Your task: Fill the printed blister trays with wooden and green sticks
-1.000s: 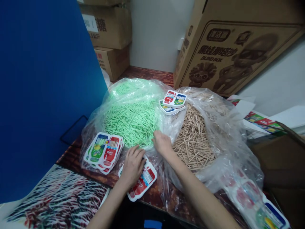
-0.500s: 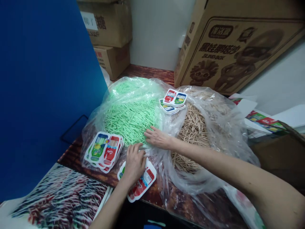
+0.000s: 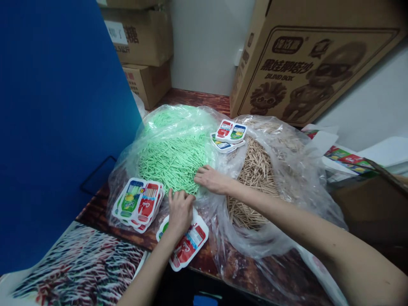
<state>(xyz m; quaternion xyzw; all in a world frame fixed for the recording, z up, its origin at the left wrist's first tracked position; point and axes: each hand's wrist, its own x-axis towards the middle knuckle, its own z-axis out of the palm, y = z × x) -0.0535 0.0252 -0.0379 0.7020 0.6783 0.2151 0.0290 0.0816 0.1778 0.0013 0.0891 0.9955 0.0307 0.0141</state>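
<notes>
My left hand [image 3: 180,210] lies flat, fingers spread, on a white blister tray with red and green printed compartments [image 3: 191,244] at the table's front edge. My right hand [image 3: 212,179] reaches across to the near edge of a heap of green sticks [image 3: 174,155] in an open clear plastic bag; its fingers are curled down into the sticks, and what they pinch is hidden. To the right, a second clear bag holds a heap of bare wooden sticks [image 3: 255,178].
A stack of filled trays [image 3: 137,203] lies at the left of the green heap; more trays [image 3: 228,135] sit between the two bags. A blue panel [image 3: 60,110] stands at the left. Cardboard boxes [image 3: 302,55] [image 3: 143,46] line the back. A patterned sheet [image 3: 79,263] lies front left.
My right hand has moved left from the wooden-stick bag's edge onto the green sticks. My left hand has stayed on the tray, shifting slightly.
</notes>
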